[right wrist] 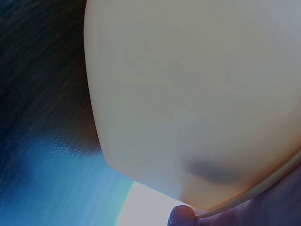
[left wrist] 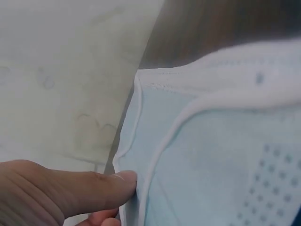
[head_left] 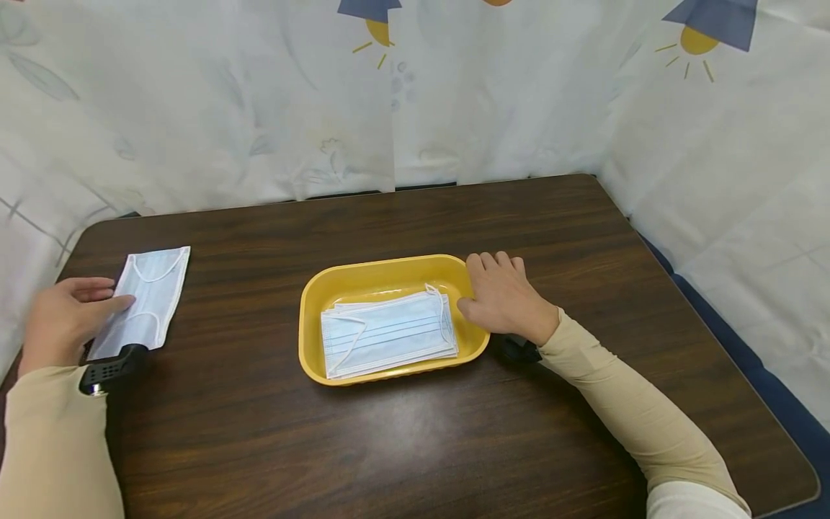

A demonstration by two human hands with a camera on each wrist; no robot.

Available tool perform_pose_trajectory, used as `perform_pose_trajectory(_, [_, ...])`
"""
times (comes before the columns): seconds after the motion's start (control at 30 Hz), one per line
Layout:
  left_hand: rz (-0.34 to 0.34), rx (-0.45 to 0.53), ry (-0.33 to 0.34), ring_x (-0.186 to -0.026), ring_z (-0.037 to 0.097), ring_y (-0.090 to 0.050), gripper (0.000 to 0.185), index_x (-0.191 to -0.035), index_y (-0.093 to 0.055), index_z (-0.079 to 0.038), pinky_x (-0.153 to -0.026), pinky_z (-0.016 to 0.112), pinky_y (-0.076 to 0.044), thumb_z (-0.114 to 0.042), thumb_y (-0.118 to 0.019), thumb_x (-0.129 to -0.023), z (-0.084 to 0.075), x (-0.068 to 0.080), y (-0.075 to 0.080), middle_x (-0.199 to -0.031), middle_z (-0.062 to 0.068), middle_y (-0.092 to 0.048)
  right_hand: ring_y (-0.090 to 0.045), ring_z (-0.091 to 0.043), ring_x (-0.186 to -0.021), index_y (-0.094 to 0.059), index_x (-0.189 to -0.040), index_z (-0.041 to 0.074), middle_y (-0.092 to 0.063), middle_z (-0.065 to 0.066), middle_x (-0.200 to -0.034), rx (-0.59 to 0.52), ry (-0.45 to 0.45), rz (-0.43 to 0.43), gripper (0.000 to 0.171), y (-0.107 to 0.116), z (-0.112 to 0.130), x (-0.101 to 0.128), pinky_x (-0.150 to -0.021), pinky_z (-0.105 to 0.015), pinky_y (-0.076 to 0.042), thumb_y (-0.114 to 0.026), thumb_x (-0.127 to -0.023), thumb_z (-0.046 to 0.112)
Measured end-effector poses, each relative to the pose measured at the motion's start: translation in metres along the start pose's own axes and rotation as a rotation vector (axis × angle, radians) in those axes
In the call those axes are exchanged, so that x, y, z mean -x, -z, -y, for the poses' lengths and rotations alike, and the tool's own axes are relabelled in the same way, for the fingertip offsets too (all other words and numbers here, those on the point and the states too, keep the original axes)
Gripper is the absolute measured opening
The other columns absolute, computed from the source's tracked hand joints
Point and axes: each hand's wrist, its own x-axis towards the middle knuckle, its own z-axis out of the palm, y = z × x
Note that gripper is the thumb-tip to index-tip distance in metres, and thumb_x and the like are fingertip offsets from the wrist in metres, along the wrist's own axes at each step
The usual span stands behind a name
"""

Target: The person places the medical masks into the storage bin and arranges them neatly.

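Note:
Over the table's left side, my left hand [head_left: 68, 317] pinches a light blue face mask [head_left: 154, 288] by its edge. The thumb lies on the mask's face in the left wrist view, beside a white ear loop [left wrist: 160, 146]; fingertips partly show behind. A yellow plastic basket [head_left: 389, 277] rests mid-table. Inside it lies a small stack of similar masks [head_left: 395, 335], with white loops on top. My right hand [head_left: 509, 295] grips the basket's right end, thumb at the inner side of the rim. The basket's outer wall [right wrist: 188, 94] fills most of the right wrist view.
The dark wood-grain table [head_left: 246, 432] has rounded corners. A white printed curtain [head_left: 259, 101] hangs along its back edge and sides. Dark blue fabric [head_left: 746, 353] shows beyond the right edge. A black wrist device [head_left: 113, 371] sits below the left hand.

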Motion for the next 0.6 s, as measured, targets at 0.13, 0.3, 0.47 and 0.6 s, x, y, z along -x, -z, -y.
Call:
perform_pose_trajectory(0.13, [0.025,0.008,0.025,-0.102,0.040,-0.053,0.066,-0.148,-0.040,0.009,-0.062,0.032,-0.042,-0.031,-0.061,-0.100,-0.0021,0.0024,-0.0004,-0.145,0.040,-0.046,-0.041,-0.030,-0.089,-0.050,-0.112,0.006,-0.051,-0.007,-0.093,0.006,0.003,-0.004,0.035,-0.0007,-0.0002,-0.0003,-0.081,-0.043,-0.027,-0.054,-0.089,0.031])
perform_pose_trajectory(0.3, [0.036,0.018,0.062,-0.114,0.050,-0.048,0.066,-0.151,-0.037,0.008,-0.067,0.038,-0.042,-0.031,-0.057,-0.102,-0.0057,0.0036,-0.0010,-0.151,0.040,-0.041,-0.041,-0.030,-0.089,-0.050,-0.112,0.006,-0.051,-0.007,-0.092,0.007,0.000,-0.004,0.035,-0.0003,-0.0003,-0.0003,-0.081,-0.043,-0.027,-0.053,-0.089,0.031])
perform_pose_trajectory(0.47, [0.025,-0.017,0.049,-0.107,0.046,-0.050,0.063,-0.149,-0.042,0.008,-0.064,0.034,-0.040,-0.031,-0.057,-0.102,-0.0083,0.0042,-0.0011,-0.148,0.040,-0.044,-0.040,-0.030,-0.088,-0.049,-0.110,0.006,-0.050,-0.007,-0.091,0.007,0.002,-0.003,0.033,-0.0009,-0.0003,-0.0002,-0.080,-0.043,-0.027,-0.053,-0.089,0.031])
perform_pose_trajectory(0.6, [-0.004,-0.036,-0.014,-0.091,0.030,-0.057,0.059,-0.143,-0.050,0.007,-0.059,0.029,-0.042,-0.031,-0.061,-0.100,-0.0076,0.0055,0.0003,-0.127,0.040,-0.060,-0.040,-0.030,-0.087,-0.049,-0.108,0.007,-0.049,-0.007,-0.091,0.005,0.006,-0.007,0.031,-0.0014,-0.0003,0.0001,-0.080,-0.043,-0.026,-0.054,-0.089,0.031])
